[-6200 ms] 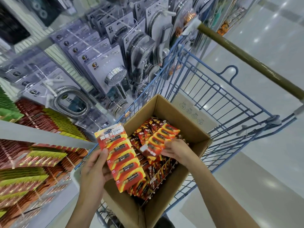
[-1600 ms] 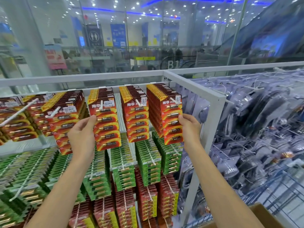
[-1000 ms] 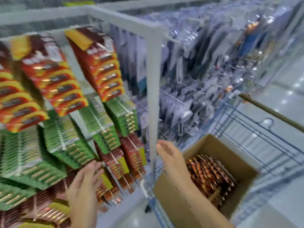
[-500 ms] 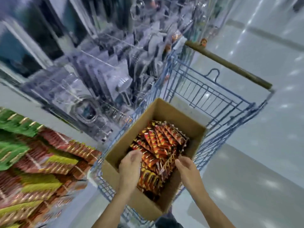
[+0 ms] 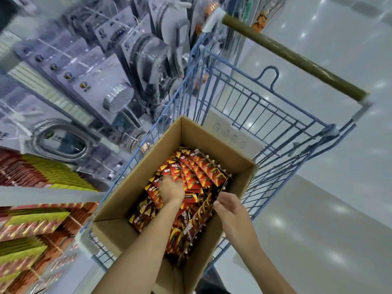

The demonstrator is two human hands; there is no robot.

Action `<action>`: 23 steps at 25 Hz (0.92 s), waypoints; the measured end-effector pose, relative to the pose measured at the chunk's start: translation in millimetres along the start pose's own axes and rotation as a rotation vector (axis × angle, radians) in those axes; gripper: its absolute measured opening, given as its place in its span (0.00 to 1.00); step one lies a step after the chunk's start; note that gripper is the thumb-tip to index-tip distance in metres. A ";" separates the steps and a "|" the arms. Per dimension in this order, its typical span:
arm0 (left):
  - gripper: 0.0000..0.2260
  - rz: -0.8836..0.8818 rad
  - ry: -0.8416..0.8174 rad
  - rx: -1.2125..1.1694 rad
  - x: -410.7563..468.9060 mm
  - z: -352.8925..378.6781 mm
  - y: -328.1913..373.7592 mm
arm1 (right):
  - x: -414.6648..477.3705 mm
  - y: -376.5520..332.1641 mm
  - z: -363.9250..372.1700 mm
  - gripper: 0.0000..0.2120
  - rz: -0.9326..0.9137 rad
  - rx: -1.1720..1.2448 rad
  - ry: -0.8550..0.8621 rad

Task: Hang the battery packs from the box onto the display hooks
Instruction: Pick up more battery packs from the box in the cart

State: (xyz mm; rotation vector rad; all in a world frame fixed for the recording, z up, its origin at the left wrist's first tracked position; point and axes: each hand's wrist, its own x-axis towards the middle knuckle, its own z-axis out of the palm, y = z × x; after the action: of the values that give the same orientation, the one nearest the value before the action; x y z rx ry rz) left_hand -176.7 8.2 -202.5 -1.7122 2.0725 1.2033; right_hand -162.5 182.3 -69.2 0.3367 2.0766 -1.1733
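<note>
An open cardboard box [image 5: 216, 143] sits in a blue wire cart [image 5: 265, 115]. It holds several red and orange battery packs [image 5: 201, 172] lying in overlapping rows. My left hand [image 5: 170, 190] reaches down among the packs in the middle of the box, fingers curled into them. My right hand [image 5: 228, 205] is at the box's right wall and pinches the edge of a pack standing on its side. Red and green battery packs on display hooks [image 5: 31, 209] show at the lower left, blurred.
Shower heads and hoses in clear packaging [image 5: 114, 66] hang on the rack to the upper left, close beside the cart. The cart's brown handle [image 5: 292, 58] crosses the upper right. Glossy grey floor [image 5: 331, 209] lies to the right.
Both hands left the hung packs on the display and came down into the box. Since half a second ago my left hand has pushed deeper among the packs.
</note>
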 end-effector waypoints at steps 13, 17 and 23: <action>0.12 -0.099 -0.070 -0.209 -39.6 -61.7 -37.1 | 22.4 3.5 9.9 0.16 0.162 0.189 -0.100; 0.04 -0.049 -0.073 -0.382 -95.3 -112.7 -65.3 | 70.1 -8.0 45.5 0.20 0.450 0.430 -0.160; 0.03 -0.152 -0.093 -0.628 -137.6 -155.4 -86.5 | 125.6 -14.2 91.7 0.39 0.589 0.376 0.098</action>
State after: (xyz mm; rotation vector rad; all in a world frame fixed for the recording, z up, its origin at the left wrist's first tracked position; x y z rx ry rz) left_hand -5.1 2.6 -57.2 -1.9517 1.5635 1.9781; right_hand -217.2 84.2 -177.7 1.1170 1.6438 -1.1748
